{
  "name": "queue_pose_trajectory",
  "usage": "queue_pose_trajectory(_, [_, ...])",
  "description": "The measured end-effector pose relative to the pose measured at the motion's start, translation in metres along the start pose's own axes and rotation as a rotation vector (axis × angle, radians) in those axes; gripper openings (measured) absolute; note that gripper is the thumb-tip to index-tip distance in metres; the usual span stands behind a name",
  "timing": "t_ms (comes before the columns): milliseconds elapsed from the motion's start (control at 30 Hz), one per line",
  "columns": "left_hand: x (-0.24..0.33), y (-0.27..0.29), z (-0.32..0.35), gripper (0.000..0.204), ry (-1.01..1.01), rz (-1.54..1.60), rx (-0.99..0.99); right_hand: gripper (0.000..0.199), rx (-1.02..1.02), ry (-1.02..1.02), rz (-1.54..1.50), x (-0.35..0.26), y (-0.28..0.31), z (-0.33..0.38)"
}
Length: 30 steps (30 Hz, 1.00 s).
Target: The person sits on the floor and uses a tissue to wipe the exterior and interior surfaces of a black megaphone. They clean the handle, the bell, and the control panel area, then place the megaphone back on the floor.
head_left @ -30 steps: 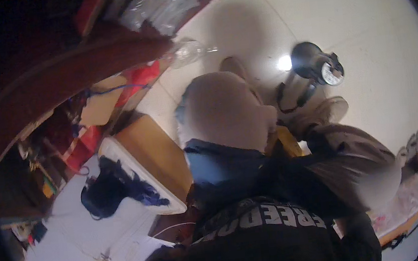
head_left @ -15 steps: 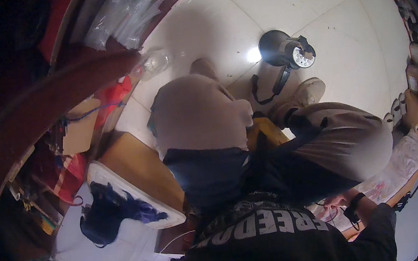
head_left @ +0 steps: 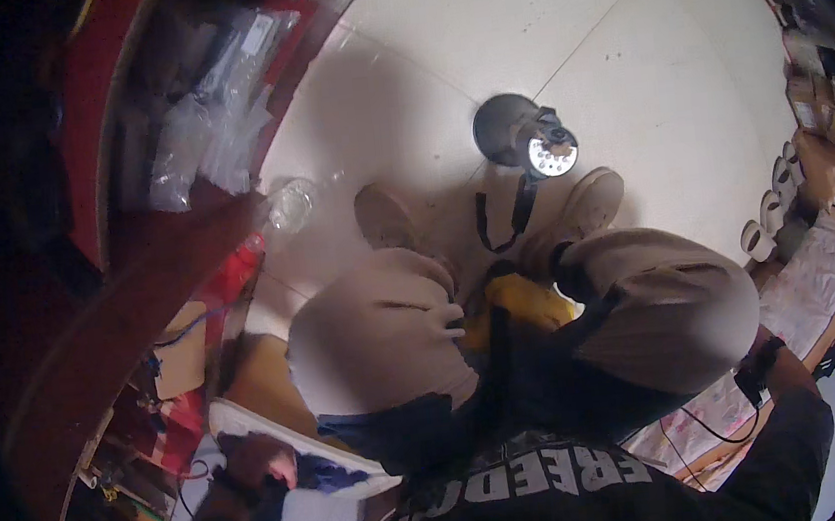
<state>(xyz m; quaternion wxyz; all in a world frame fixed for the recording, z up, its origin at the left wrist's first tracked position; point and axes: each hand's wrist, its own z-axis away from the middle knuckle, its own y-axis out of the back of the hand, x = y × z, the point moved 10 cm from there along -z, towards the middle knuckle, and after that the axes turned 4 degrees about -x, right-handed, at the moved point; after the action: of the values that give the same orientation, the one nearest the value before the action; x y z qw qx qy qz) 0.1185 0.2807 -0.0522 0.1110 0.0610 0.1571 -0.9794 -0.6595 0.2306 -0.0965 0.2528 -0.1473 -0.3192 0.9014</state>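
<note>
At the lower left, my left hand is curled over a dark blue cloth, with its fingers closed on part of it. The cloth lies across the white rim of a brown box-like piece. My right hand is beside my right knee, next to a bench with a pale pink patterned cover. The knee and a black wrist strap hide most of its fingers. A yellow object shows between my legs, its kind unclear.
A dark grey hand lamp with a black strap stands on the tiled floor ahead. Clear plastic packets and a transparent round container are at the left. Slippers and cardboard boxes line the right.
My left hand has come into view over the dark blue cloth. My right hand has moved outward and forward beside the knee. My knees sit differently and the whole view has shifted.
</note>
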Motion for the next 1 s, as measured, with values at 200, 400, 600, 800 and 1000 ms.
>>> queue_pose_trajectory(200, [0.078,0.162,-0.052,0.027,-0.081,-0.524,0.228,0.040,0.195,0.082,-0.100,0.016,0.000,-0.044])
queue_pose_trajectory(400, [0.202,0.271,0.003,0.028,-0.114,-0.932,0.479,0.038,0.480,0.140,-0.241,0.069,0.021,-0.040])
queue_pose_trajectory(600, [0.356,0.301,0.184,0.018,-0.730,-0.781,1.018,0.035,1.136,0.314,-0.309,0.078,0.179,0.071])
queue_pose_trajectory(800, [0.465,0.326,0.306,0.021,-0.668,-1.358,1.486,0.057,1.711,0.950,0.286,-0.103,0.205,0.295])
queue_pose_trajectory(1000, [0.493,0.370,0.392,0.025,-1.244,-0.424,1.468,0.043,1.860,1.283,0.538,-0.253,0.150,0.373])
